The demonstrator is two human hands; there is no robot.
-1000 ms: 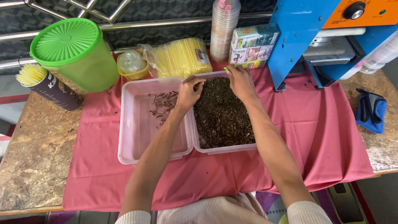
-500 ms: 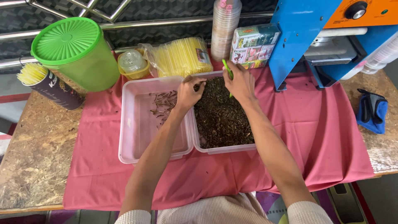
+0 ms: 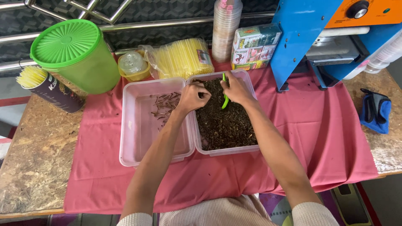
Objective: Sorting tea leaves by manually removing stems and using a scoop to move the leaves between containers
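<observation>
Green scoop (image 3: 225,96) upright over the tray of dark leaves (image 3: 226,121)
Its long axis runs near-to-far; right hand (image 3: 236,88) grips it, left hand (image 3: 193,96) curls closed, pinching leaves.

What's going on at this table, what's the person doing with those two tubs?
A person is working over two clear plastic tubs on a pink cloth. The right hand holds a green tool in the right tub, which is full of dark loose bits. The left hand pinches at that same dark heap near the tubs' shared edge. The left tub holds only a small scatter of brownish twiggy pieces.
</observation>
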